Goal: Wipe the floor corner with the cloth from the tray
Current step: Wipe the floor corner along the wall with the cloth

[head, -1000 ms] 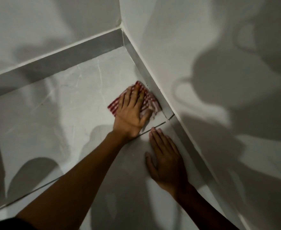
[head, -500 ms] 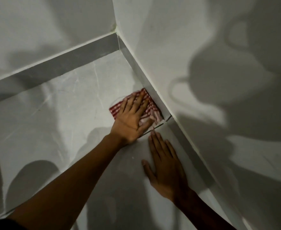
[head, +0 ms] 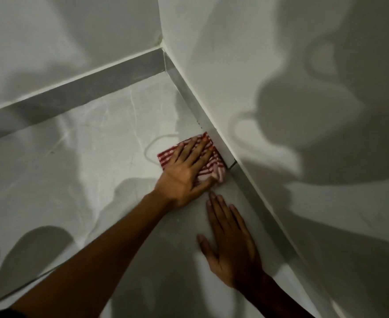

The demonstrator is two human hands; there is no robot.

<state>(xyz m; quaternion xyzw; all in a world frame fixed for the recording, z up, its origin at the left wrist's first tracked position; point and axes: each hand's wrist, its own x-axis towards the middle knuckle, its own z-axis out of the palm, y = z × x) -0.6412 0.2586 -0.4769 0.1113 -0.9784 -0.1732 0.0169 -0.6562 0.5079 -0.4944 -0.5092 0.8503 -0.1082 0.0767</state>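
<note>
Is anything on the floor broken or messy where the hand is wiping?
Nothing looks broken. One odd thing: a thin curved streak loops on the floor tile just left of the red striped cloth, likely a wiping trace. The left hand presses the cloth flat beside the skirting.

Woven cloth [head: 208, 167], glossy marble-look floor [head: 92, 145]

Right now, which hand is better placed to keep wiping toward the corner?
The left hand: it lies flat on the cloth beside the skirting. The right hand rests bare on the floor.
</note>
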